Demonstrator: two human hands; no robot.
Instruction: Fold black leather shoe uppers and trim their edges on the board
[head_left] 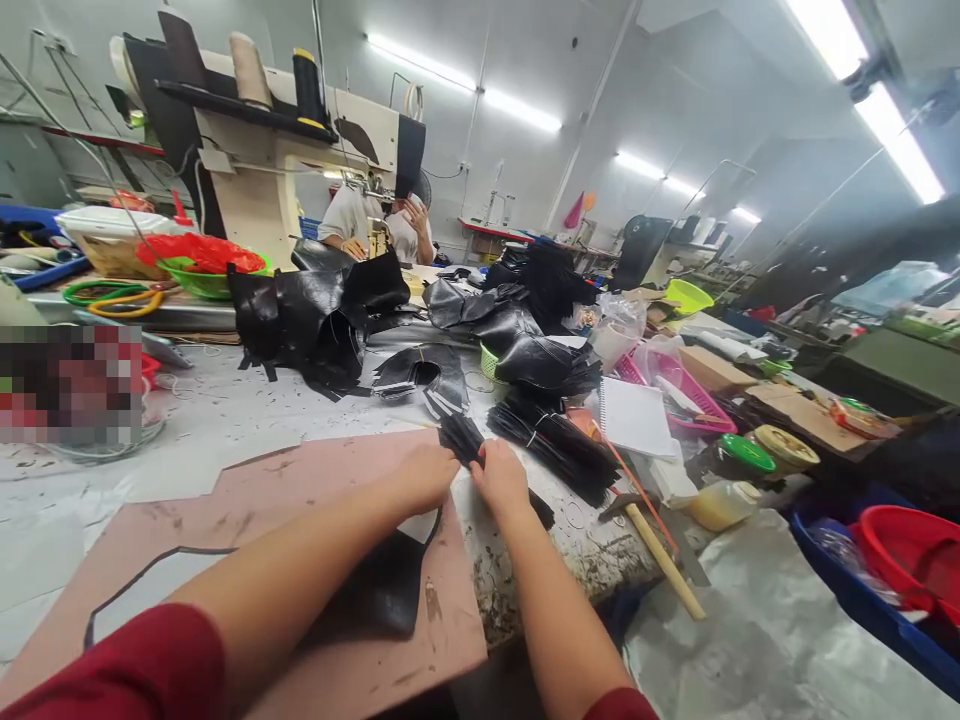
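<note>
Both of my hands are at a bundle of thin black strips (460,438) near the right edge of a pink board. My left hand (429,478) is closed, its fingertips at the bundle's left side. From the other side my right hand (501,480) pinches the same strips, and their dark end shows past its wrist. Under my left forearm a black leather piece (382,590) lies on the pink board (300,490), beside a pale panel with a dark edge (161,590). My fingers hide part of the bundle.
Another tied black bundle (555,445) lies to the right, near a hammer (664,560) and a notebook (634,415). Black leather pieces (300,320) are heaped ahead, below a sewing machine (255,170). A person (409,230) sits behind it. A red basin (907,550) stands at right.
</note>
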